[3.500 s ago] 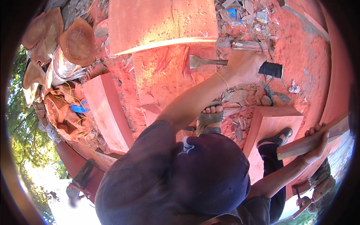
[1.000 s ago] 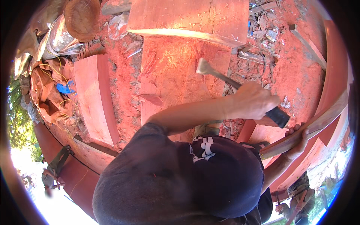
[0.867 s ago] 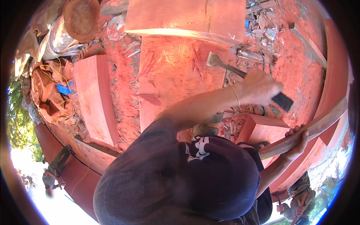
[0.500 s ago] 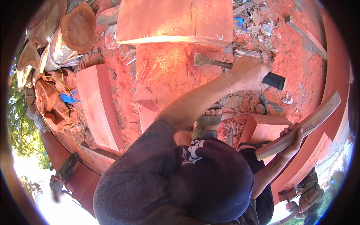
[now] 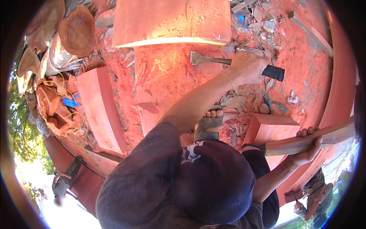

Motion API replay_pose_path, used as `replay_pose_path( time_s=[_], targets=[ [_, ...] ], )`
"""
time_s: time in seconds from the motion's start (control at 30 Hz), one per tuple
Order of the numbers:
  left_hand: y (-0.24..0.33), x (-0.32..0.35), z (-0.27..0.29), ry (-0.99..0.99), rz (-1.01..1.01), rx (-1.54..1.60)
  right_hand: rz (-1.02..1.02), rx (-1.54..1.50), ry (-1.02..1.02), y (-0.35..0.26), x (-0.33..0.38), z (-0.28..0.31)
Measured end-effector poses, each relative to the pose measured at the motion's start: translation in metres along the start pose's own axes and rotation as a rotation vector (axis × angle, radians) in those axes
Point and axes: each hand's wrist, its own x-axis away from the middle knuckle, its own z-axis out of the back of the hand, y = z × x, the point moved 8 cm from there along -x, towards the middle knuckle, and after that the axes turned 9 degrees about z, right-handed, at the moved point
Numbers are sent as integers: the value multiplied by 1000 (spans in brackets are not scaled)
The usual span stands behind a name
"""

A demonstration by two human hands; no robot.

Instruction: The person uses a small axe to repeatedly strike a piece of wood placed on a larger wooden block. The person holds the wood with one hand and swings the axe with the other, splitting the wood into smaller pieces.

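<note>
My left hand (image 5: 248, 69) is wrapped round a chisel (image 5: 213, 59) with a flared metal blade and a black-wrapped handle end. The blade points left, over the reddish plank below it and just short of a large timber block (image 5: 171, 23). At the right, my right hand (image 5: 312, 145) grips a long, slightly curved piece of wood (image 5: 331, 136) near its middle. One end of that piece lies close by my knee, and the other reaches toward the right rim of the picture. My bare foot (image 5: 209, 122) in a sandal rests on the ground between.
Sawn reddish timbers lie about: a beam (image 5: 101, 110) at the left, a block (image 5: 268, 129) near my right leg. Cut logs (image 5: 77, 30) and an orange sheet (image 5: 57, 103) are at the far left. Other people (image 5: 314, 194) show at the lower right and left.
My right hand has turned the curved wood to lie flatter and shifted it rightward. My left hand and the chisel have moved slightly left.
</note>
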Motion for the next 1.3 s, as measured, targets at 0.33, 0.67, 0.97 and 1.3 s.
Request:
replay_pose_path(
  time_s=[0.33,0.67,0.97,1.3],
  targets=[
    [-5,1,-12,-53,-16,-88,-255,521,-324,54,37,-17],
    [-13,7,2,3,-1,-51,-353,646,-471,86,55,-36],
    [-3,37,12,-108,-169,-45,-66,120,-154,4,1,-5],
    [6,7,28,106,-121,45,23,108,-88,-29,-15,15]
  ],
)
